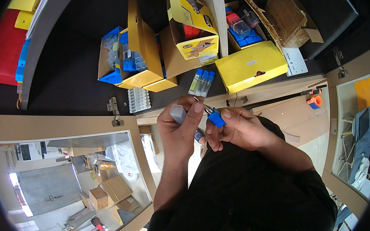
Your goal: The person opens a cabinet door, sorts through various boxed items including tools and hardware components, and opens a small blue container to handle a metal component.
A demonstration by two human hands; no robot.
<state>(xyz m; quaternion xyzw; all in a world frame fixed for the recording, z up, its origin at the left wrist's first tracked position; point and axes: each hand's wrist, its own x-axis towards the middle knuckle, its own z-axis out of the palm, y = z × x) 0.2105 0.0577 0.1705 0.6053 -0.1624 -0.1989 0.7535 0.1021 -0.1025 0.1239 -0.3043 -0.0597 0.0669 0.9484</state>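
Between the fingertips of my right hand (243,128) is a blue plastic holder (216,118). A slim metal cutting bit (208,109) sticks out of it, tilted up and to the left. My left hand (179,122) is closed around a translucent plastic cover (177,113), which rests against its palm. Its thumb and forefinger meet at the bit's tip, so part of the tip is hidden. Just beyond my hands, on the dark shelf, lie several clear tubes with blue caps (201,83), apparently of the same kind.
Open yellow cartons (143,53) with blue and clear cases stand on the dark shelf (75,68). A yellow box (251,68) sits right of the upright divider (215,16). White labelled strips (139,99) lie left. Glass-panelled cabinet doors (139,172) hang open on both sides.
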